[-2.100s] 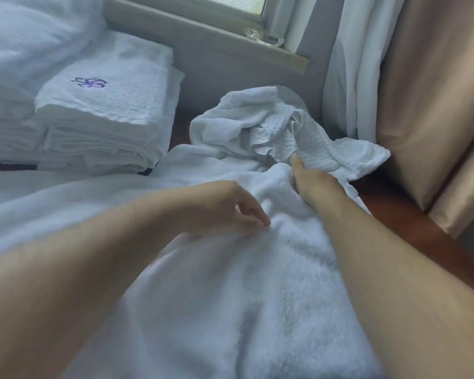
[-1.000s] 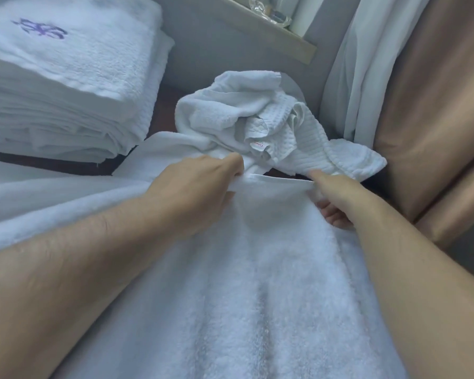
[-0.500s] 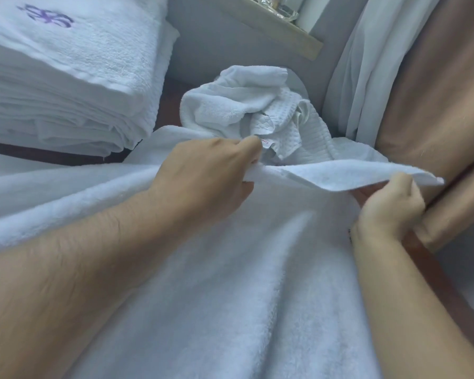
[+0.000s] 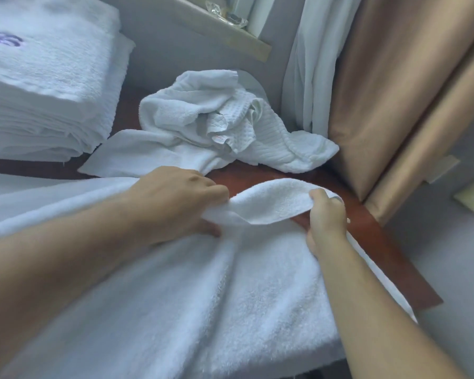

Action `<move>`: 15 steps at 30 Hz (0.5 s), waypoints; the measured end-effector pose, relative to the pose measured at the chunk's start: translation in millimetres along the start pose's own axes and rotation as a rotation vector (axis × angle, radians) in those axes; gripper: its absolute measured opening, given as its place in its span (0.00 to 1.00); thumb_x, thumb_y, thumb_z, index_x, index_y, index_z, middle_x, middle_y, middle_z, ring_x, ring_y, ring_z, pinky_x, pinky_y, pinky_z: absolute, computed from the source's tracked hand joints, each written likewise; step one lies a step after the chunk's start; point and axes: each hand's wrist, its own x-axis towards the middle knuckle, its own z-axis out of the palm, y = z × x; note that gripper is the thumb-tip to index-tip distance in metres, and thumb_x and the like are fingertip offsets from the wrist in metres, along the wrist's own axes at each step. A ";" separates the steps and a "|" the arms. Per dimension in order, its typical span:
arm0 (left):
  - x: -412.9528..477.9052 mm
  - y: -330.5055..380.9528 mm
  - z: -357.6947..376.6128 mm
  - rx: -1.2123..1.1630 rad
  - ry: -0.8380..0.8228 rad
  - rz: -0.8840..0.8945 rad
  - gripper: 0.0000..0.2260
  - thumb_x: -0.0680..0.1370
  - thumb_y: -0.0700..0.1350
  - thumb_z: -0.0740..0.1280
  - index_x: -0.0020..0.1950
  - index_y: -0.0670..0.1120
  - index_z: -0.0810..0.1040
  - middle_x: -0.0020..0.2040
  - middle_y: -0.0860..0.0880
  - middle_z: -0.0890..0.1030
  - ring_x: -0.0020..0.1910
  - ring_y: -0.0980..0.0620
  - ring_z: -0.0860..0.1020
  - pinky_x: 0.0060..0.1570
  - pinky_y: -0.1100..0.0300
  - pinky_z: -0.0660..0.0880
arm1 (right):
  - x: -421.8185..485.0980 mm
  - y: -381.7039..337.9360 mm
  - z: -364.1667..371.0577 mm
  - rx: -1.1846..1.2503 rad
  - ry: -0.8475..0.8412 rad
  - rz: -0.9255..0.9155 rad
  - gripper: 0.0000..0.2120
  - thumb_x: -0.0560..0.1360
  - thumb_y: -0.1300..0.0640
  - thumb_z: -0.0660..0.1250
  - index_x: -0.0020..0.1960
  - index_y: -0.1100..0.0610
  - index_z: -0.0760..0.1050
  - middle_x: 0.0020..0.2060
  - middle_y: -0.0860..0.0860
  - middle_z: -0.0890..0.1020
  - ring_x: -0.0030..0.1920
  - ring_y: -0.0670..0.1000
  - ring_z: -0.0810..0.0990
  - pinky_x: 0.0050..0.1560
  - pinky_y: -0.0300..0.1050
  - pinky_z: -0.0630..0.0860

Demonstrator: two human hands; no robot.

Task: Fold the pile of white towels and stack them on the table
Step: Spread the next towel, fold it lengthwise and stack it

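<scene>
the large white towel point(image 4: 230, 296) lies spread over the near part of the brown table point(image 4: 381, 242), covering most of its surface. the left hand point(image 4: 175, 203) rests knuckles-up on the far edge of this towel, fingers curled down and pinching a fold of the cloth. the right hand point(image 4: 326, 214) grips the same edge nearer the table's right side, fingers and thumb wrapped round the fabric. between the two hands the edge is raised off the table and curls back toward the person in a loose arch, with bare brown tabletop visible beyond it. a crumpled pile of white towels point(image 4: 225, 124) sits on the far part of the table, against the wall; one piece in it has a waffle weave and a small label. a stack of folded towels point(image 4: 47, 86) stands at the table's far left, its top towel bearing a purple embroidered mark. a tan curtain point(image 4: 394, 91) hangs past the table's far right corner.
</scene>
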 end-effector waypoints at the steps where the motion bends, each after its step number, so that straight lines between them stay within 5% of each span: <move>1: -3.4 5.6 -0.5 0.053 0.082 0.118 0.06 0.77 0.53 0.63 0.46 0.51 0.73 0.38 0.53 0.77 0.40 0.45 0.78 0.34 0.52 0.74 | -3.6 1.7 -1.5 -0.002 0.022 -0.052 0.07 0.69 0.54 0.66 0.33 0.50 0.81 0.31 0.44 0.82 0.37 0.49 0.83 0.42 0.50 0.80; 2: -5.5 10.3 -1.1 0.116 0.127 0.182 0.01 0.75 0.45 0.64 0.45 0.49 0.73 0.37 0.52 0.77 0.38 0.45 0.78 0.34 0.51 0.74 | -6.0 1.8 -2.1 -0.004 0.020 -0.073 0.08 0.67 0.52 0.65 0.30 0.50 0.79 0.30 0.44 0.80 0.36 0.49 0.80 0.41 0.49 0.78; 4: -4.4 18.6 -7.6 0.229 -0.005 0.153 0.07 0.74 0.38 0.64 0.47 0.50 0.72 0.40 0.51 0.77 0.41 0.46 0.78 0.39 0.52 0.72 | -6.3 -2.1 -1.6 -0.004 -0.030 -0.051 0.04 0.64 0.54 0.65 0.32 0.53 0.75 0.33 0.50 0.77 0.38 0.52 0.78 0.41 0.50 0.75; 8: 10.7 41.0 -16.7 0.463 -0.146 -0.122 0.09 0.76 0.40 0.60 0.44 0.54 0.66 0.44 0.52 0.76 0.45 0.48 0.74 0.43 0.55 0.59 | 2.9 -28.7 -7.6 -0.062 -0.174 0.123 0.09 0.64 0.60 0.62 0.43 0.59 0.75 0.37 0.55 0.81 0.38 0.55 0.82 0.39 0.49 0.81; 12: 0.3 67.0 -2.4 0.260 -0.012 -0.502 0.04 0.75 0.44 0.62 0.45 0.53 0.68 0.43 0.52 0.67 0.49 0.47 0.72 0.47 0.52 0.59 | -0.5 -27.0 -29.8 -0.167 -0.080 0.031 0.11 0.68 0.57 0.61 0.48 0.58 0.78 0.41 0.54 0.85 0.37 0.53 0.84 0.34 0.45 0.81; 15: -13.1 76.1 17.4 0.114 0.129 -0.461 0.07 0.73 0.47 0.63 0.50 0.51 0.76 0.45 0.52 0.75 0.50 0.44 0.75 0.51 0.50 0.65 | 1.8 -12.2 -48.1 0.041 -0.082 0.133 0.13 0.71 0.59 0.61 0.50 0.60 0.81 0.41 0.59 0.87 0.37 0.58 0.87 0.37 0.50 0.83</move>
